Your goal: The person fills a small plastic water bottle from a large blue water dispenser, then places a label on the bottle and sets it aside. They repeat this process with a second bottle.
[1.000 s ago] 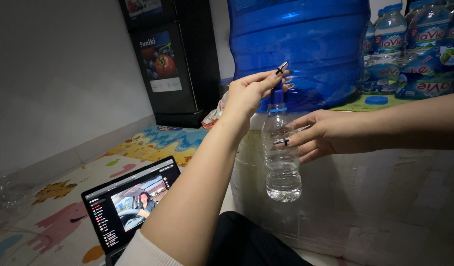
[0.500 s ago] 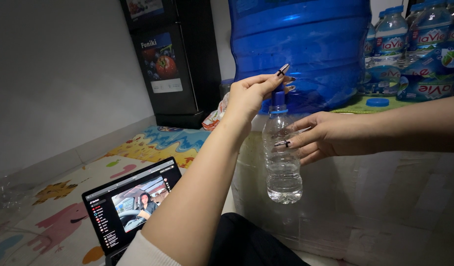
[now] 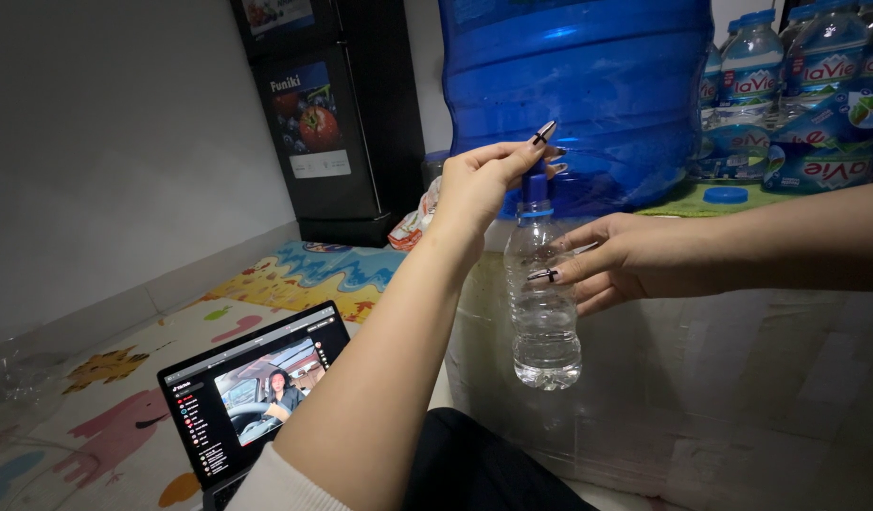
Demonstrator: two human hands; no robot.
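Observation:
My right hand (image 3: 635,260) comes in from the right and grips a small clear plastic bottle (image 3: 544,303) around its upper body, holding it upright in the air. A little water sits in the bottle's bottom. My left hand (image 3: 484,185) reaches up from below, and its fingertips pinch the bottle's blue cap (image 3: 534,196). Directly behind both hands stands a large blue water jug (image 3: 588,85) on a pale covered stand (image 3: 739,378).
An open laptop (image 3: 252,393) playing a video lies on a colourful animal play mat (image 3: 105,416) at lower left. A black cabinet (image 3: 342,123) stands against the back wall. Shrink-wrapped packs of water bottles (image 3: 805,85) are stacked at upper right. A blue lid (image 3: 725,196) lies beside the jug.

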